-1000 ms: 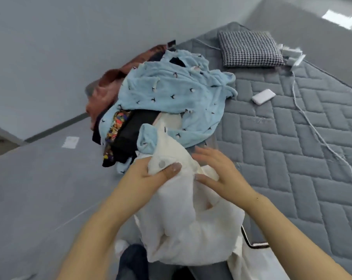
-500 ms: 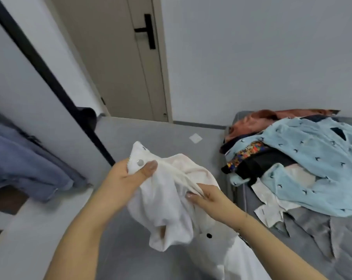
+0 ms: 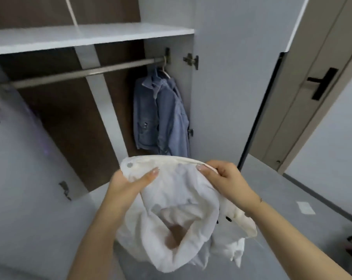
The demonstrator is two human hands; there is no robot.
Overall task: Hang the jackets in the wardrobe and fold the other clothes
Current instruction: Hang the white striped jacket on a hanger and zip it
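- Left hand grips the top edge of a white jacket, thumb laid across the front of the fabric, other fingers tucked behind it. A round metal snap button sits on the corner poking up just above that hand.
- Right hand pinches the same top edge further along, fingers curled over the hem, so the edge runs stretched between both hands.
- The rest of the white jacket hangs bunched up below and between the hands, sagging into a sort of open pouch. A flap with small dark buttons dangles under the right wrist.
- Straight ahead, past the jacket, is the open wardrobe, brown back panel, white shelf on top, and a metal hanging rail running under the shelf.
- At the right end of that rail a blue denim jacket hangs on a light hanger, right up against the wardrobe's side wall. It's well above and behind the white jacket, not touching it.
- Wardrobe doors stand open on both sides; hinges show on the right one.
- Further right there's a beige room door with a black handle.
- Grey floor below, with a small white slip of paper lying on it off to the right.
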